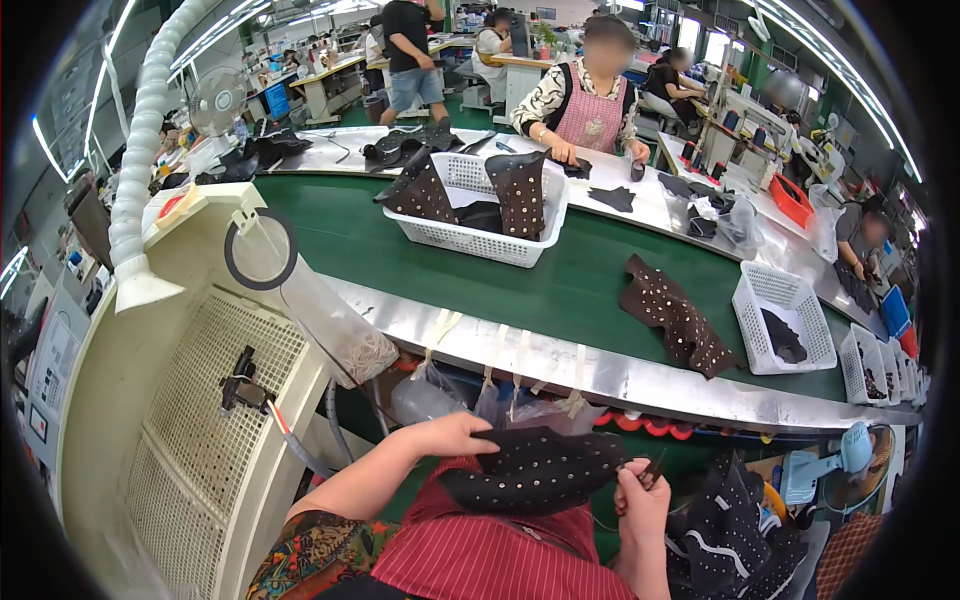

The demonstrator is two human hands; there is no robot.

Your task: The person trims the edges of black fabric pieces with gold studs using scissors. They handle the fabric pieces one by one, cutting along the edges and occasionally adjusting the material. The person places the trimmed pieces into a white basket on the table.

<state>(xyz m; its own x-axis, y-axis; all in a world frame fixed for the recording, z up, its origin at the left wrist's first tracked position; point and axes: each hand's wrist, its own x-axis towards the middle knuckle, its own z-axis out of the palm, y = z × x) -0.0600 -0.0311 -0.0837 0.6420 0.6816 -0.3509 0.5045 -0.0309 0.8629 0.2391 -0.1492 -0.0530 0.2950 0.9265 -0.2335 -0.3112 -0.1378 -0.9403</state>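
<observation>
Here is the black studded panel (540,472), up off every surface, spread between two hands in front of the red striped apron (480,555); the left hand (455,436) has thumb and fingers closed in a pinch on its upper left corner; the right hand (643,500) is curled nearly closed, fingertips pinching at the right end; something thin and dark pokes out by those fingers, too small to name for certain.

Now, the handling: it looks light, a thin sheet that one pinch could carry; soft to middling in stiffness, I'd judge, for it bows gently between the grips without collapsing; the matt face suggests little slip, while the rows of metal studs would make a bumpy, uneven hold; tearing seems unlikely, though a scraped stud looks the likelier harm; best purchase is the plain margin at either end, thumb above and fingers beneath, clear of the studs; over on the green conveyor belt (590,290), a brown studded panel (682,318) lies in shallow waves, suggesting similar give.
</observation>
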